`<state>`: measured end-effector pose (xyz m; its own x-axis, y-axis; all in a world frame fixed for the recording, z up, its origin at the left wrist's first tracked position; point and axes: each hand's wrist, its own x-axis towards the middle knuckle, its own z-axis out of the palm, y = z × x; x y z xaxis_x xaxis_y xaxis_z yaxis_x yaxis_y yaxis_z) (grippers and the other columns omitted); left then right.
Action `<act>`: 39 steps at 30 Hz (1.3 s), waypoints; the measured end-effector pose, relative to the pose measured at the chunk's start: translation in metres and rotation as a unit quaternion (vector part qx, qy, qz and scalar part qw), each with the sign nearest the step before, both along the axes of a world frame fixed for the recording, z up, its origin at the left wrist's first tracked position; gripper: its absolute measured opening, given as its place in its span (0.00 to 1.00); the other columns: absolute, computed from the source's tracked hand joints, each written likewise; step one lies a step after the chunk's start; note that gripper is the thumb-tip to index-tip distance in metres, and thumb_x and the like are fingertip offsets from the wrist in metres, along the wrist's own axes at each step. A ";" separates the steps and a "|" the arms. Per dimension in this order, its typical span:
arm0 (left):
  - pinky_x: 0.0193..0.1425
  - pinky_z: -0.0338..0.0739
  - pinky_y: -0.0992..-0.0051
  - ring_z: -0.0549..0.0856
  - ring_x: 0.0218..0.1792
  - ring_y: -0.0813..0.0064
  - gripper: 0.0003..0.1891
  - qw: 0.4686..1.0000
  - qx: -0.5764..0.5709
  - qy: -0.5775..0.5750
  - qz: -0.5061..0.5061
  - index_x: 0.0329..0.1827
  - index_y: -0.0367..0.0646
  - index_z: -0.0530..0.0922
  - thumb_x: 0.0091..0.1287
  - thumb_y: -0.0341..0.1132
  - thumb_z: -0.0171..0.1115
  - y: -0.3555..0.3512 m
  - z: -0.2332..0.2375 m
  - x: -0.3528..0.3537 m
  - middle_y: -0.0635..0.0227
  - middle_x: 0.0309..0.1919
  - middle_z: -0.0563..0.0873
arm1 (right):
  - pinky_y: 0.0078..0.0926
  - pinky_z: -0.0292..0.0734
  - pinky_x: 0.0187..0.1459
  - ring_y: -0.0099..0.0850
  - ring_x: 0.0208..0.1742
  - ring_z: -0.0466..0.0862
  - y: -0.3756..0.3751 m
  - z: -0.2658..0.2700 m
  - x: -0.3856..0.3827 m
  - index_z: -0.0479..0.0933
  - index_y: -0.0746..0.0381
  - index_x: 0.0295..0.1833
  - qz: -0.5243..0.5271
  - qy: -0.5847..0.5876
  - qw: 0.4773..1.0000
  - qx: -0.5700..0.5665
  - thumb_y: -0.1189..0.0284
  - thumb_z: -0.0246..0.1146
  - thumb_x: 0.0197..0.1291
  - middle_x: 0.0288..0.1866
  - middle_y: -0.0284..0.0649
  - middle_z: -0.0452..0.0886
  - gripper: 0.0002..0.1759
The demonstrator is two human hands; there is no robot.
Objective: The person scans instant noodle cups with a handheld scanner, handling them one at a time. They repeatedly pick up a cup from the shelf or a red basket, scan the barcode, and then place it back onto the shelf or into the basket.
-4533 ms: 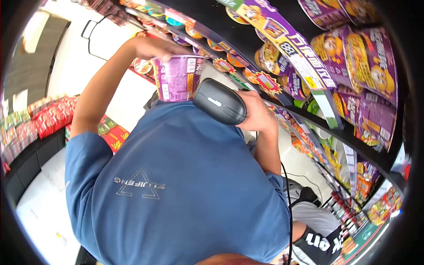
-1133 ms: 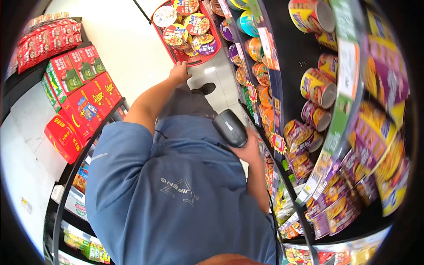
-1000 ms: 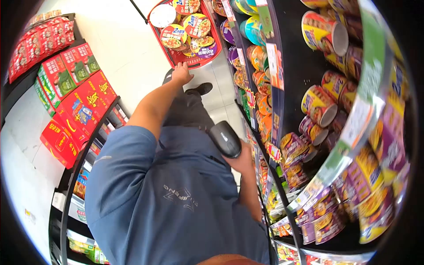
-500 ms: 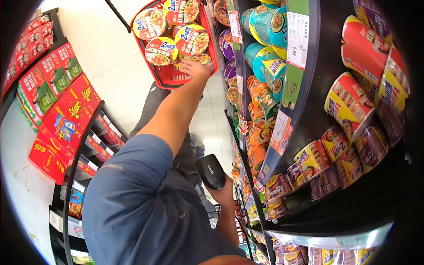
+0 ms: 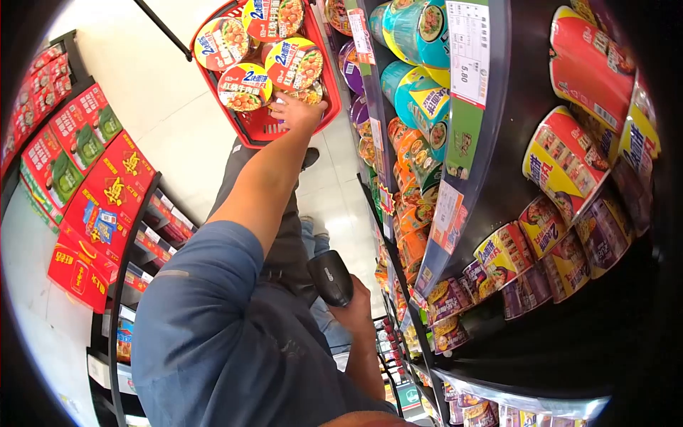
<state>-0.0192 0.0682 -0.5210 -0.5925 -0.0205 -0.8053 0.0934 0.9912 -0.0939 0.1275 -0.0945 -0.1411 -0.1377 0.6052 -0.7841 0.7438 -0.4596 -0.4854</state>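
My left hand [image 5: 297, 112] reaches over the near end of a red shopping basket [image 5: 249, 135], fingers spread and bent beside an instant noodle tub [image 5: 311, 93] that it partly covers. Several more noodle tubs with red, yellow and white lids fill the basket, one noodle tub [image 5: 245, 87] lying just left of my fingers. Lower down, my right hand [image 5: 356, 306] is wrapped round a black handheld barcode scanner [image 5: 330, 278], its rounded head pointing up and left. The scanner's grip is mostly hidden in my palm.
Shelves of noodle tubs stand on the right, with teal tubs [image 5: 420, 96], red tubs [image 5: 565, 164] and a price label [image 5: 467, 53] on the shelf edge. A stand with red gift boxes [image 5: 114, 178] is at the left. Someone's jeans [image 5: 329, 327] show beyond the scanner.
The view has shifted slightly, so the basket and my left hand sit a little further left. My left hand stays at the same tub; the scanner stays in my right hand.
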 end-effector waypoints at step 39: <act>0.70 0.64 0.64 0.71 0.69 0.55 0.68 0.387 0.432 -0.754 -0.309 0.74 0.23 0.52 0.40 0.68 0.71 -0.083 0.563 -0.085 0.37 0.70 0.64 | 0.33 0.75 0.33 0.45 0.29 0.81 -0.049 0.198 0.111 0.78 0.72 0.42 0.093 0.402 0.835 0.364 0.66 0.72 0.38 0.33 0.50 0.81 0.25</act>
<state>-0.1041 -0.0149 0.0417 0.8874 0.4124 0.2061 -0.3586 0.3366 0.8707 0.2389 -0.1432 0.0567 -0.5874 0.7905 0.1734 0.0698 0.2630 -0.9623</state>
